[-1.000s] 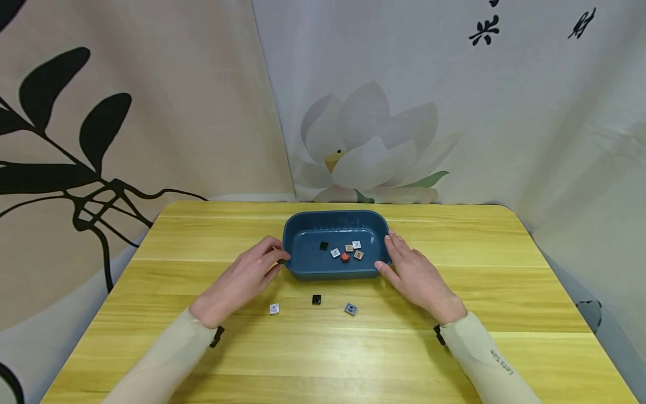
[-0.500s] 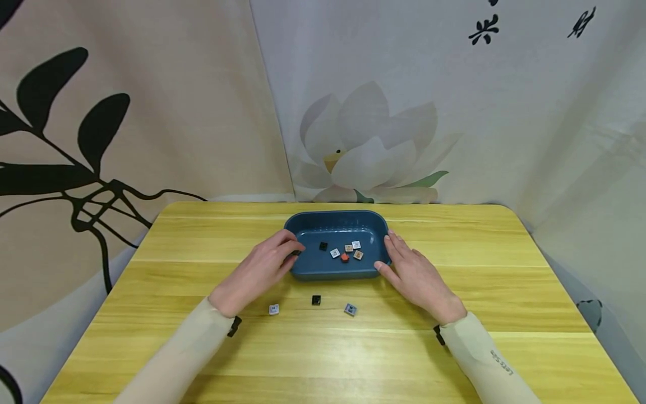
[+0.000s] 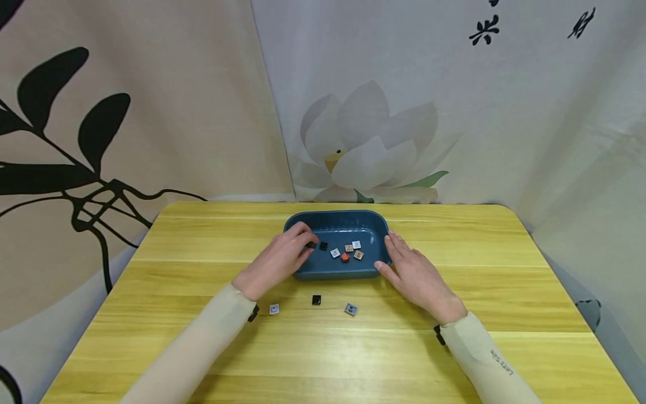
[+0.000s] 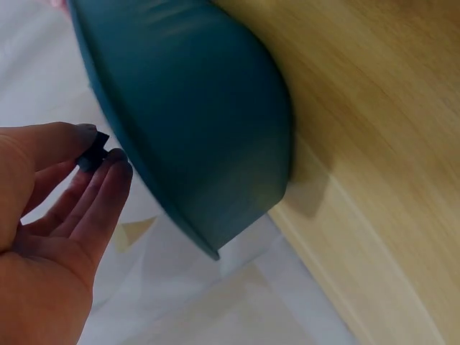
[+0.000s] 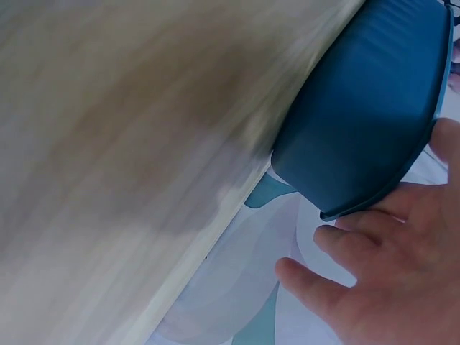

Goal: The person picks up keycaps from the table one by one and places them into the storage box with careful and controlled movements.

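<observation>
Between the thumb and fingertips of my left hand is a small black keycap, pinched over the left part of a blue rectangular dish. Inside the dish lie a black keycap, a red keycap, white keycaps and beige keycaps. My right hand rests against the dish's right end, its fingers fairly straight along the rim. The right wrist view shows those fingertips at the dish's edge.
On the wooden table, in front of the dish, sit a white keycap, a black keycap and a grey-blue keycap. A printed curtain hangs behind the table's back edge.
My left hand has carried the black keycap rightward and slightly away from me, from outside the dish's left edge to over its inside. The right hand stays in place.
</observation>
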The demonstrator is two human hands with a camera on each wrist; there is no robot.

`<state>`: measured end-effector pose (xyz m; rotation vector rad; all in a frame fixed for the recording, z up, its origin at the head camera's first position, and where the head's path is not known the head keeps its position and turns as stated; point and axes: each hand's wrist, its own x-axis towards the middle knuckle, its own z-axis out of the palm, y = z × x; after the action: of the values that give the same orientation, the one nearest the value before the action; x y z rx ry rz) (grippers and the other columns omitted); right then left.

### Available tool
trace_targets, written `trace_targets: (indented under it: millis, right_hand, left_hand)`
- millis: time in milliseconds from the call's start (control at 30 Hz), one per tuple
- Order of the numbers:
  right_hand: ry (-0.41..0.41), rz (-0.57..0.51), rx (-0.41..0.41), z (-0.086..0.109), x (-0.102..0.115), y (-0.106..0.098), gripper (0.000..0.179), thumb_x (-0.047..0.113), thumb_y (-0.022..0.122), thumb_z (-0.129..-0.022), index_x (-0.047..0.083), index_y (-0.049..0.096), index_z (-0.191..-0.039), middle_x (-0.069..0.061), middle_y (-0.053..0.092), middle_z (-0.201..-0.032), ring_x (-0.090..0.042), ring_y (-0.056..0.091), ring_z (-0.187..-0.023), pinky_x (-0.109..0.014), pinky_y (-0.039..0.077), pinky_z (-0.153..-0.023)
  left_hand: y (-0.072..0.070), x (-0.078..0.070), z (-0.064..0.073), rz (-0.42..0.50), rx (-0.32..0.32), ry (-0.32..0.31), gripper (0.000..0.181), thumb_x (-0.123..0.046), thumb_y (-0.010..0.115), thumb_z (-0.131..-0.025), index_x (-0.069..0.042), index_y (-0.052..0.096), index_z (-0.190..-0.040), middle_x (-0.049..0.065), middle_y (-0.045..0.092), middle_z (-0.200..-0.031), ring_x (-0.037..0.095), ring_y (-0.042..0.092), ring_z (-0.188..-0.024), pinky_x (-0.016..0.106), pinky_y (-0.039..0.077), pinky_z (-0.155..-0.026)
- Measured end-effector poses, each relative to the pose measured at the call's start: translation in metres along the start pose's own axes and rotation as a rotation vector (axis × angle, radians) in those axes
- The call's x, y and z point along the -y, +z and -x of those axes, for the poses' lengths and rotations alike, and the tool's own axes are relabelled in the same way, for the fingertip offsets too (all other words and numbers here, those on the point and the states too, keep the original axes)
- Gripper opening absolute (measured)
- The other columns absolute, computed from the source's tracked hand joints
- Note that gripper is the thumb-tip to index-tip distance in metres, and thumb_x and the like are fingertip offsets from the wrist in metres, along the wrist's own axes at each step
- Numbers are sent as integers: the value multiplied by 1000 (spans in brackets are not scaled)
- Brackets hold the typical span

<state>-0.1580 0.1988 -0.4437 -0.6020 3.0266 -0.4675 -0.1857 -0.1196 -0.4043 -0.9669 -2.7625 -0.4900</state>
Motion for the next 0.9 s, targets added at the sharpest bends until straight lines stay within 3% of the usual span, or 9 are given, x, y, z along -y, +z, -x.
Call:
trace_targets:
  millis: [333, 900]
  right_hand:
    - [5, 3, 2, 0, 1, -1, 81, 57, 39, -109, -4, 26, -161, -18, 19, -170, -36, 23, -155, -61, 31, -118]
    - [1, -9, 0, 1, 1, -1, 81, 57, 39, -108, -3, 26, -161, -18, 19, -170, -37, 23, -155, -62, 31, -117]
  left_hand:
    - [14, 4, -19, -48, 125, -33, 22, -8, 76, -95, -5, 75, -116, 9, 68, -113, 19, 67, -98, 32, 59, -89]
    - [31, 4, -42, -89, 266, -42, 15, -10, 76, -95, -6, 78, -110, 9, 69, -103, 20, 68, -92, 34, 59, -83]
